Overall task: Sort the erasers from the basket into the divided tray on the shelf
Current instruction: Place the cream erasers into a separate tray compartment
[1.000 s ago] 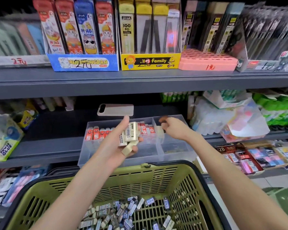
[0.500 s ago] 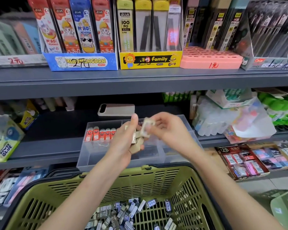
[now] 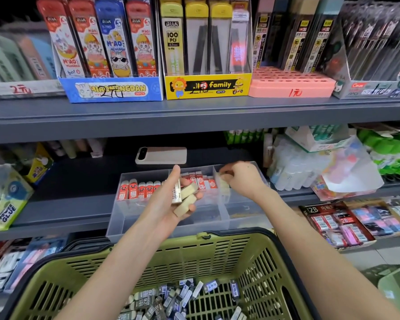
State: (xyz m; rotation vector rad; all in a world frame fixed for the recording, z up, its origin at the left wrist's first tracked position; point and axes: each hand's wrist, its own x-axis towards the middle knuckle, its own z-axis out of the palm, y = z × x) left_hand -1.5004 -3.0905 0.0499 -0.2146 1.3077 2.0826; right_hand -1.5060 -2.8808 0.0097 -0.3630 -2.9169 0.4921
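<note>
Clear divided tray [image 3: 148, 227] on middle shelf [image 3: 67, 199], three compartments side by side. Over tray's middle compartment: left hand [image 3: 164, 204], palm up, gripping small stack of cream erasers [image 3: 186, 195], one in a printed sleeve. Over tray's right compartment: right hand [image 3: 243, 179], knuckles up, fingertips bent down and pinching one pale eraser [image 3: 225, 177], blurred, right at the divider between middle and right compartments. Inside tray's left compartment: row of red-sleeved erasers [image 3: 136, 190] standing along back wall. Inside middle compartment: more of the same along back wall, partly hidden by left hand. Something pale low in right compartment, too blurred to name. Just behind tray, flat on same shelf: phone [image 3: 161, 155], camera end to the left. Below and in front of tray: green basket [image 3: 194, 252], rim near tray's front wall, heap of dark-sleeved erasers [image 3: 171, 299] on its bottom. Both forearms reaching over basket toward tray. Left of tray, well apart: glue box [image 3: 5, 204]. Right of tray: clear bags of stock [image 3: 310, 172].
</note>
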